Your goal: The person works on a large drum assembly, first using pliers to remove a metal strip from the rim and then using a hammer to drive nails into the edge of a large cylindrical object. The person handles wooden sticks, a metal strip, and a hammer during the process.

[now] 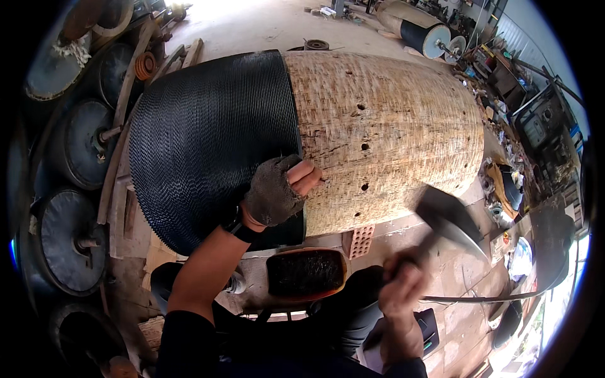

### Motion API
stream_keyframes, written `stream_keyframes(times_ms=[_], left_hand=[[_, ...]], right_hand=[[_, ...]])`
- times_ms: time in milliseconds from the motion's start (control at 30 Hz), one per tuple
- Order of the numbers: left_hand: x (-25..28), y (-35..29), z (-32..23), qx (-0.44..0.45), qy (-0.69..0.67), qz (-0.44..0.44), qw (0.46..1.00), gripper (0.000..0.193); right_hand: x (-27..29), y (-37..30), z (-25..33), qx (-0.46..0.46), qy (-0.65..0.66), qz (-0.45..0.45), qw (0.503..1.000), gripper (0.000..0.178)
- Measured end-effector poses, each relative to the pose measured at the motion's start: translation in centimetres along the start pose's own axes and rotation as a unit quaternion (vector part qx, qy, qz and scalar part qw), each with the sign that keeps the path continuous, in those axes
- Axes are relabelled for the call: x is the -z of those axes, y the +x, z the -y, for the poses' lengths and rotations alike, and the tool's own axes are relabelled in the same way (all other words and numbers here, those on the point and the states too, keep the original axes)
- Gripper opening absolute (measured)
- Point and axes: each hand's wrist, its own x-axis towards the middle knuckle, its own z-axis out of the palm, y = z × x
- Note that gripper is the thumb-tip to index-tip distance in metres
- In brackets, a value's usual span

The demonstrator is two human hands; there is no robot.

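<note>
A large wooden drum (403, 126) lies on its side before me, its left part covered in a black band of toothed metal strip (208, 126). My left hand (277, 189), in a worn grey fingerless glove, rests at the band's right edge. Its fingers are pinched against the bare wood around a tiny piece that looks like a nail (325, 181), mostly hidden. To the right, my right hand (406, 286) grips the handle of a hammer (450, 220). The hammer is raised off the drum and blurred by motion.
Below the drum sits a tub of dark contents (306, 272), beside a perforated red brick (361, 242). Several round-ended rollers (72, 242) line the left. A thin rod or cable (479, 298) runs at the right, where scrap is heaped. Another drum (416, 28) lies far right.
</note>
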Motion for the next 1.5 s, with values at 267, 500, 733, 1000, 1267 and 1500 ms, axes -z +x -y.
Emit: stream_keyframes(times_ms=[267, 500, 733, 1000, 1267, 1500], left_hand=[[0.4, -0.1, -0.5, 0.008, 0.020, 0.022, 1.000, 0.030], [0.3, -0.8, 0.1, 0.013, -0.014, 0.011, 1.000, 0.028], [-0.1, 0.1, 0.1, 0.001, -0.027, 0.015, 1.000, 0.028], [0.8, -0.1, -1.1, 0.034, 0.033, 0.051, 0.998, 0.025], [3.7, -11.7, -12.9, 0.082, -0.074, 0.407, 0.907, 0.030], [4.3, -11.6, -16.3, 0.154, -0.041, 0.429, 0.889, 0.020]], right_hand=[[-2.0, 0.1, -0.4, -0.060, -0.155, 0.073, 0.983, 0.022], [-3.8, 1.1, -0.6, -0.067, -0.323, 0.154, 0.932, 0.019], [-1.7, -0.4, -1.6, 0.150, -0.192, 0.044, 0.969, 0.027], [-0.9, -1.1, -1.2, -0.128, -0.033, 0.017, 0.991, 0.033], [-0.9, -6.1, -4.3, -0.343, 0.041, 0.068, 0.936, 0.020], [-2.0, -6.0, -5.8, -0.114, -0.101, 0.077, 0.985, 0.018]])
